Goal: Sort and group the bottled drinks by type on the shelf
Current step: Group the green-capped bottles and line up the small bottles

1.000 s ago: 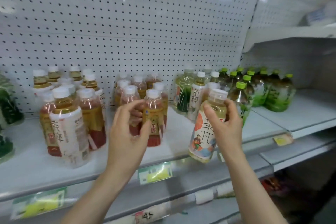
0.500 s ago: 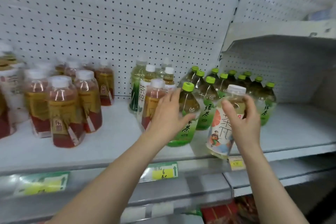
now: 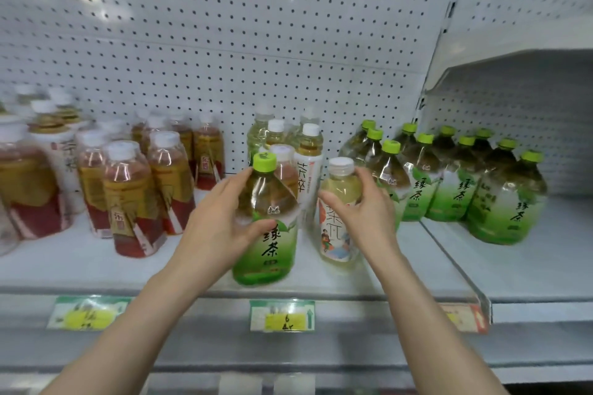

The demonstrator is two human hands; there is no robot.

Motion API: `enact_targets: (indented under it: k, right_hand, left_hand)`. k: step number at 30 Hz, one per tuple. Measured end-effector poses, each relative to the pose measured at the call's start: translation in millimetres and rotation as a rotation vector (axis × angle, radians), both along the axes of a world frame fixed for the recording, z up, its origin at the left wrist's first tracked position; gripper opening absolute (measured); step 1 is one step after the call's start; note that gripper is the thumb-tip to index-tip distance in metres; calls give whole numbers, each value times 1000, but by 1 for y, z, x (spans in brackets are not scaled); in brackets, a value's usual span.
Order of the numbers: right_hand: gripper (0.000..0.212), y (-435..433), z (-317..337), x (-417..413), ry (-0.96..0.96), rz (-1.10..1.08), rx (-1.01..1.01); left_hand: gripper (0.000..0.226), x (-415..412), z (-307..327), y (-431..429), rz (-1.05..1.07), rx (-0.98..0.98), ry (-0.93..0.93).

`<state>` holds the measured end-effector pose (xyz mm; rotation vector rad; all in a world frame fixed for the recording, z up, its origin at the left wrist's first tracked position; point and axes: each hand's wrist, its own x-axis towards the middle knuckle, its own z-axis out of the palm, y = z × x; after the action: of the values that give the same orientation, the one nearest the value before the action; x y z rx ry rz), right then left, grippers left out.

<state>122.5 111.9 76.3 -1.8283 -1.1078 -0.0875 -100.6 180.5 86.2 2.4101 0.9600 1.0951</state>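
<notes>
Presently, head view only.

Shelf: white, with a pegboard behind it; price tags on the front rail.

Left hand: fingers wrapped around the shoulder of a green-cap bottle, thumb across its front; grasping it.

Green-cap bottle: green tea, label green at the base with dark characters; near the front edge of the shelf, roughly centre. Whether its base rests on the shelf or is just lifted, cannot tell. Slightly tilted.

Right hand: fingers clasped on the upper part of a white-cap bottle, thumb at the front of the label; grasping it.

White-cap bottle: pale yellow drink, illustrated label with an orange slice; upright, just right of the green-cap bottle, base at or on the shelf.

Green tea group: many green-cap bottles of the same kind, standing at the right, spread across the seam onto the next shelf panel; nearest ones just beside the right hand.

Pale tea group: several white-cap bottles, some with a white label, directly behind the two held bottles, against the pegboard.

Red tea group: white-cap bottles with amber and red labels, left of centre, well apart from the green tea group.

Far left bottles: white-cap bottles with white or red-and-yellow labels; blurred, details uncertain.
</notes>
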Motion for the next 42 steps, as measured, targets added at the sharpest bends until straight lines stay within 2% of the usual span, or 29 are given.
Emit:
enact_targets:
  k: [4, 10, 12, 14, 16, 19, 21, 27, 30, 33, 37, 42]
  right_hand:
    - [65, 23, 13, -1, -31, -52, -38]
    - [53, 29, 14, -3, -119, -97, -79]
    - [49, 22, 9, -1, -212, -179, -21]
    - [47, 13, 8, 9, -238, -315, 148]
    - [60, 7, 12, 29, -176, -424, 182]
    - [96, 11, 12, 48, 27, -409, -113]
    - [106, 14, 8, 48, 49, -357, -196]
    - [106, -10, 4, 62, 14, -406, -183]
    - [107, -39, 2, 91, 32, -449, -203]
    - [111, -62, 4, 130, 48, -481, -223]
    - [110, -74, 10, 180, -145, -546, -321]
    - [107, -82, 12, 208, -339, -513, -360]
  left_hand:
    - [89, -5, 1, 4, -30, -19, -10]
    - [85, -9, -1, 15, -135, -166, -51]
    - [82, -11, -3, 17, -165, -217, -69]
    - [81, -11, -3, 19, -180, -232, -76]
    - [83, -10, -4, 21, -191, -235, -87]
    - [84, -9, -8, 23, -195, -223, -102]
    - [84, -10, -10, 22, -198, -223, -136]
    - [78, -11, -9, 8, -225, -162, -241]
    - [76, -3, -4, -6, -238, -93, -253]
    - [75, 14, 4, -18, -285, -106, -311]
    - [75, 62, 13, -40, -344, -94, -339]
    - [79, 157, 14, -61, -373, -152, -297]
